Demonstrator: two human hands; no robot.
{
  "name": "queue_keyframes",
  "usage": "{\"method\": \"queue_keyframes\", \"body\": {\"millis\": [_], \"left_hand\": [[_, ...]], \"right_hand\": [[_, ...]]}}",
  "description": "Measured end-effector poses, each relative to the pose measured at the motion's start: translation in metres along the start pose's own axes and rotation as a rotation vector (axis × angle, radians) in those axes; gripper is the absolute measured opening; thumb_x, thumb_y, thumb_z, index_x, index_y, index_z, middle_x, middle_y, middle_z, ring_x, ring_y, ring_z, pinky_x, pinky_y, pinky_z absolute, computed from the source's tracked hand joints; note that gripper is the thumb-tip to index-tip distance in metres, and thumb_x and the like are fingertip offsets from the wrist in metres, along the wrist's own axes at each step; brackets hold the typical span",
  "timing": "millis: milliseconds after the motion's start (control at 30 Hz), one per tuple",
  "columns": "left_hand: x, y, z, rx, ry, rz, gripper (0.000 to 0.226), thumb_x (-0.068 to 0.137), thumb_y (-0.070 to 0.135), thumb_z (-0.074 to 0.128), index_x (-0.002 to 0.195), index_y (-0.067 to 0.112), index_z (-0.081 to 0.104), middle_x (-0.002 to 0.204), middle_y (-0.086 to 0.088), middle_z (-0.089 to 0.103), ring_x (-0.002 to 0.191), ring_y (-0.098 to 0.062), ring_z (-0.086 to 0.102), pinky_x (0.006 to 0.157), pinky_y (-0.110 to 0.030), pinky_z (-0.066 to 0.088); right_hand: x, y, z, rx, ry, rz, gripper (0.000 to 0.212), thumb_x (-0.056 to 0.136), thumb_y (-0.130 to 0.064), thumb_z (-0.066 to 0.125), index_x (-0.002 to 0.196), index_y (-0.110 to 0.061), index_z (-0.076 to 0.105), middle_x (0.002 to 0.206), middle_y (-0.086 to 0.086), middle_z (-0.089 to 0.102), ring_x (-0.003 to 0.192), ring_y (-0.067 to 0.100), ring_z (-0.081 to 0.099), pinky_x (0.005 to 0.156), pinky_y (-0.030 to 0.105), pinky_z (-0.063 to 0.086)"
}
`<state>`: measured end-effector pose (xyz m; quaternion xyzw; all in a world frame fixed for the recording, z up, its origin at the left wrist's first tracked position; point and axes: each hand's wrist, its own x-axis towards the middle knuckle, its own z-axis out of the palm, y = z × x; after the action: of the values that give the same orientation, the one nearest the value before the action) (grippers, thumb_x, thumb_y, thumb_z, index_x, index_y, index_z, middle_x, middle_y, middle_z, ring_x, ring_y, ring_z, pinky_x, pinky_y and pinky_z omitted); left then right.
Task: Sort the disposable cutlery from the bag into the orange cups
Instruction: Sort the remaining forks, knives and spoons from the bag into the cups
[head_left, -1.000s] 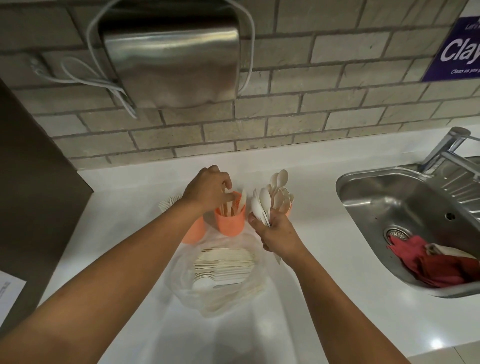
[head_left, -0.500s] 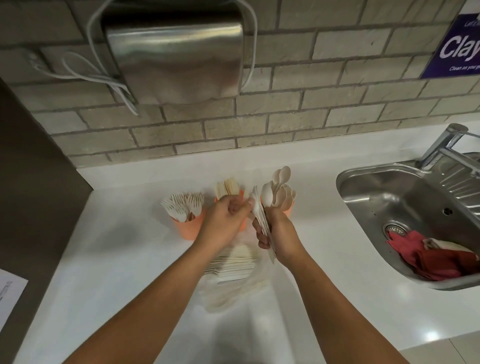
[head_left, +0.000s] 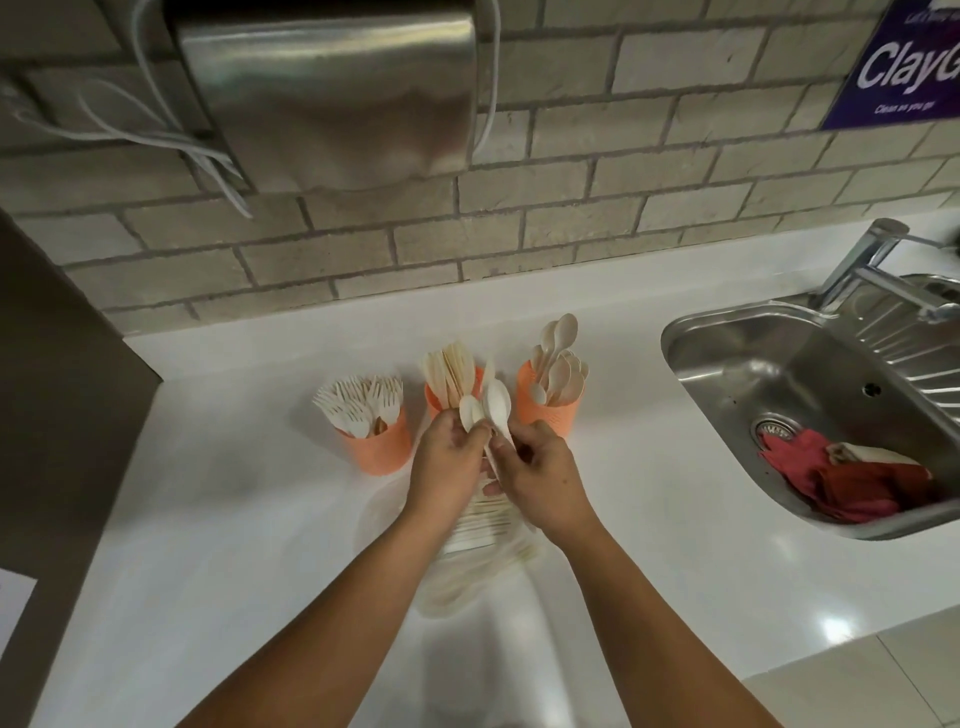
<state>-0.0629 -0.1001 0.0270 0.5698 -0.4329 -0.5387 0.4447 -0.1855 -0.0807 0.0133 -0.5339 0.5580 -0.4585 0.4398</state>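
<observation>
Three orange cups stand in a row on the white counter. The left cup holds forks, the middle cup holds knives, the right cup holds spoons. My left hand and my right hand meet in front of the middle cup, both gripping a small bunch of white spoons with the bowls pointing up. Under my hands lies the clear plastic bag with a stack of pale cutlery inside, partly hidden by my wrists.
A steel sink with a red cloth in it sits at the right, a tap behind it. A metal dispenser hangs on the brick wall. A dark panel borders the counter's left.
My left hand left the middle cup and came to the spoons held in my right hand. Both hands now hold the bunch, slightly lower and nearer the bag.
</observation>
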Motion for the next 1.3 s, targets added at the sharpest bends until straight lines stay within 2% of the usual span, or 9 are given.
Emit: {"method": "queue_keyframes", "body": {"millis": [100, 200, 300, 500, 633, 800, 900, 1167, 1300], "left_hand": [[-0.002, 0.003, 0.004, -0.03, -0.026, -0.012, 0.014, 0.1, 0.019, 0.066, 0.114, 0.015, 0.069, 0.097, -0.011, 0.077, 0.083, -0.021, 0.077, 0.062, -0.032, 0.06], [-0.002, 0.001, 0.007, -0.016, -0.04, -0.004, 0.01, 0.1, 0.021, 0.066, 0.107, 0.016, 0.072, 0.099, -0.022, 0.075, 0.091, -0.035, 0.076, 0.067, -0.039, 0.063], [-0.002, 0.004, 0.016, 0.032, -0.049, -0.002, 0.012, 0.1, 0.022, 0.066, 0.107, 0.019, 0.075, 0.095, -0.012, 0.079, 0.089, -0.03, 0.078, 0.082, -0.049, 0.064], [-0.012, 0.01, 0.042, 0.026, 0.101, 0.028, 0.013, 0.098, 0.015, 0.066, 0.107, 0.016, 0.075, 0.09, -0.007, 0.078, 0.084, -0.024, 0.076, 0.068, -0.037, 0.062], [-0.015, 0.012, 0.048, 0.05, 0.218, 0.039, 0.011, 0.093, 0.028, 0.07, 0.1, 0.024, 0.076, 0.089, -0.004, 0.078, 0.088, -0.027, 0.074, 0.088, -0.052, 0.06], [-0.017, 0.015, 0.055, 0.038, 0.252, 0.065, 0.013, 0.088, 0.034, 0.072, 0.094, 0.023, 0.076, 0.09, -0.013, 0.076, 0.09, -0.035, 0.073, 0.091, -0.059, 0.057], [-0.019, 0.017, 0.057, 0.013, 0.244, 0.065, 0.009, 0.092, 0.03, 0.072, 0.096, 0.024, 0.077, 0.093, -0.01, 0.078, 0.093, -0.034, 0.074, 0.093, -0.059, 0.057], [-0.019, 0.024, 0.054, -0.024, 0.262, 0.056, 0.006, 0.097, 0.018, 0.07, 0.098, 0.017, 0.076, 0.094, -0.01, 0.079, 0.096, -0.033, 0.074, 0.096, -0.055, 0.058], [-0.018, 0.027, 0.05, -0.029, 0.251, 0.055, 0.007, 0.098, 0.018, 0.07, 0.097, 0.017, 0.076, 0.091, -0.007, 0.079, 0.086, -0.021, 0.075, 0.091, -0.047, 0.06]], "right_hand": [[-0.002, -0.006, -0.007, 0.104, 0.004, 0.07, 0.02, 0.101, -0.023, 0.063, 0.115, -0.013, 0.073, 0.098, 0.023, 0.069, 0.082, 0.024, 0.076, 0.071, 0.041, 0.065], [-0.005, -0.013, -0.018, 0.175, -0.039, 0.098, 0.019, 0.102, -0.019, 0.062, 0.113, -0.007, 0.072, 0.092, 0.014, 0.076, 0.085, 0.026, 0.077, 0.077, 0.045, 0.064], [-0.005, -0.013, -0.033, 0.216, -0.088, 0.12, 0.022, 0.104, -0.015, 0.058, 0.12, -0.007, 0.071, 0.096, 0.011, 0.078, 0.091, 0.026, 0.077, 0.081, 0.048, 0.063], [0.001, -0.006, -0.054, 0.114, -0.078, 0.078, 0.018, 0.102, -0.021, 0.061, 0.115, -0.021, 0.074, 0.094, 0.006, 0.077, 0.091, 0.031, 0.074, 0.085, 0.052, 0.061], [0.005, -0.009, -0.065, 0.138, -0.01, 0.091, 0.016, 0.1, -0.026, 0.066, 0.106, -0.013, 0.072, 0.088, 0.006, 0.075, 0.079, 0.022, 0.075, 0.077, 0.042, 0.064], [0.013, -0.017, -0.086, 0.073, -0.043, 0.062, 0.022, 0.103, -0.019, 0.054, 0.123, -0.023, 0.063, 0.08, -0.013, 0.066, 0.061, 0.001, 0.059, 0.061, 0.018, 0.046], [0.019, -0.032, -0.093, 0.192, -0.122, 0.083, 0.019, 0.107, -0.027, 0.047, 0.119, -0.025, 0.063, 0.078, -0.005, 0.06, 0.056, 0.003, 0.049, 0.053, 0.019, 0.039], [0.051, -0.065, -0.104, 0.222, 0.063, -0.007, 0.019, 0.102, -0.008, 0.05, 0.112, -0.011, 0.066, 0.077, -0.001, 0.065, 0.069, 0.027, 0.068, 0.058, 0.038, 0.06], [0.07, -0.079, -0.106, 0.273, 0.118, -0.07, 0.037, 0.099, -0.004, 0.041, 0.122, -0.022, 0.063, 0.098, 0.011, 0.067, 0.077, 0.026, 0.072, 0.07, 0.04, 0.064]]}}
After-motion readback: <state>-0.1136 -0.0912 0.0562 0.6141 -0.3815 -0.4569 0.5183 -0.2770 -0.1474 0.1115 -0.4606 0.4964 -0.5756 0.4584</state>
